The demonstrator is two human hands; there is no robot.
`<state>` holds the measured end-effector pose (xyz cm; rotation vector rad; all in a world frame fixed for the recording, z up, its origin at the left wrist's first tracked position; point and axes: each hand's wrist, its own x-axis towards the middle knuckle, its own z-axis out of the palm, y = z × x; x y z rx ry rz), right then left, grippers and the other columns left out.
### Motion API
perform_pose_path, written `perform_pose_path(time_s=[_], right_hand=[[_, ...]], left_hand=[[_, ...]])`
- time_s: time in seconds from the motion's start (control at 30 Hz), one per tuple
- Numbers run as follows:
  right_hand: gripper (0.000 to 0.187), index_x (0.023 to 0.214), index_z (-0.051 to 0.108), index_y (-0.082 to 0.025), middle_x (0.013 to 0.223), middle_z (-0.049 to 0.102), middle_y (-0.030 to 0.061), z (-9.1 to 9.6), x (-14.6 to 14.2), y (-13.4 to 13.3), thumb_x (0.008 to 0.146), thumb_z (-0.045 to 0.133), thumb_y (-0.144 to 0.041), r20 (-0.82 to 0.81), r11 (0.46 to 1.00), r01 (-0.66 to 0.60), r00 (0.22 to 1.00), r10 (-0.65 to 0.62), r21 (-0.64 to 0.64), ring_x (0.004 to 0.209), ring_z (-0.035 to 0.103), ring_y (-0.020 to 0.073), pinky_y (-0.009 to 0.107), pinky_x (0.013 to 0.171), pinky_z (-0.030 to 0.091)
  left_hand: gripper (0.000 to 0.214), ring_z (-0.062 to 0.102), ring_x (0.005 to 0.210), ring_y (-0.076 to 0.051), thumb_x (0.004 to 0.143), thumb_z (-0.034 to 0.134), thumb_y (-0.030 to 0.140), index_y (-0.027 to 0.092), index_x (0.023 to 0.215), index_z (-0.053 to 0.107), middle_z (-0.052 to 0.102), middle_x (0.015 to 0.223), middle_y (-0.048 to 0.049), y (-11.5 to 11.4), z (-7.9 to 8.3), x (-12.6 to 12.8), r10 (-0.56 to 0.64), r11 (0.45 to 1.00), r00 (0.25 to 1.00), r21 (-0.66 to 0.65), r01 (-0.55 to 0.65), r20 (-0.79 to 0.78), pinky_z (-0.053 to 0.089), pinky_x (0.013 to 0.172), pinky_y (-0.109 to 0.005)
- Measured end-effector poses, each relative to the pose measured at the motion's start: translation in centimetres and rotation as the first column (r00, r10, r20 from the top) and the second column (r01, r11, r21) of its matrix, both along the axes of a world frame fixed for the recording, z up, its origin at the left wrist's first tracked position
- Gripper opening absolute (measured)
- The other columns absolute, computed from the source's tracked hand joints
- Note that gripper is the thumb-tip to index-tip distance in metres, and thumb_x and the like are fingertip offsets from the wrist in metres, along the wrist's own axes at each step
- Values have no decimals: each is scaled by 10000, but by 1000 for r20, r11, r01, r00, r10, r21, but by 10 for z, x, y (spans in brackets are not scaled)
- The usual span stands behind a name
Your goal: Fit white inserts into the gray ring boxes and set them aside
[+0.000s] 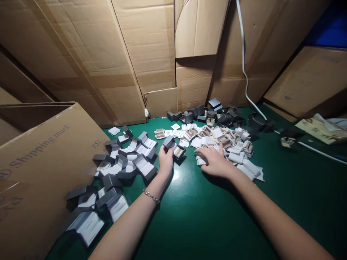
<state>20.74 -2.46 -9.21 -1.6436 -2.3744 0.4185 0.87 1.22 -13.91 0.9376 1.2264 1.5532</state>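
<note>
My left hand [166, 159] is closed around a small dark grey hinged jewelry box [179, 151], its lid up and a beige interior showing. Over the near left edge of a heap of small white and beige box inserts [225, 139] reaches my right hand [215, 160]. Its fingers are spread and bent, with the fingertips at the inserts; whether they grip one is hidden. Left of my left hand lie several open grey boxes [146, 166] with white linings.
A large cardboard carton [48, 166] stands at the left. More dark boxes [200, 112] are piled at the back against stacked cartons [151, 43]. A white cable [245, 79] hangs down and crosses the green table [184, 224] at right, near a printed bag [322, 128].
</note>
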Motion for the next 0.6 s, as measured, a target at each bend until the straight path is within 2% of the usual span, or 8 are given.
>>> perform_pose_path(time_s=[0.1,0.2,0.3,0.4,0.47,0.6], right_hand=[[496,1233,527,-221,1120,624,97,-9,-8,-1,741,467,-190,-13,995,21,1000,-19,100,1101,540,307,741,1048,-33],[468,1238,533,-191,1107,631,115,-20,-17,0,775,470,-196,-76,973,82,995,-67,217,1071,563,309,727,1067,68],[420,1195,568,-175,1096,635,128,-27,-27,0,784,490,-205,-264,927,172,961,-84,333,1043,586,296,637,1065,275],[385,1183,585,-182,1103,639,123,-29,-35,-3,809,518,-248,-478,875,256,878,-32,411,1043,599,273,469,948,482],[368,1178,594,-190,1109,646,116,-29,-41,-6,824,538,-273,-524,859,260,852,11,440,1051,604,265,423,907,514],[340,1150,622,-187,1088,660,116,-32,-46,-9,829,568,-287,-504,868,197,861,69,456,1030,616,264,422,907,518]], left_hand=[[217,624,906,-207,751,559,220,165,958,597,669,938,-60,-1,2,1,-9,1000,1000,-2,9,-12,488,863,-351],[156,612,892,-201,774,544,222,174,914,593,658,912,-47,-4,5,1,-27,1000,998,1,27,-61,484,861,-346],[99,594,867,-191,790,540,223,183,868,586,640,860,-27,-9,10,2,-41,999,988,10,43,-151,475,857,-337],[108,582,861,-187,809,538,240,188,890,587,637,866,-23,-14,17,3,-50,997,971,37,61,-235,463,846,-323],[134,582,874,-189,821,535,247,188,927,593,646,900,-32,-17,19,4,-64,996,957,44,80,-283,453,847,-319],[189,590,922,-200,836,530,260,185,999,590,656,981,-55,-18,17,5,-103,993,942,24,116,-319,438,861,-324]])
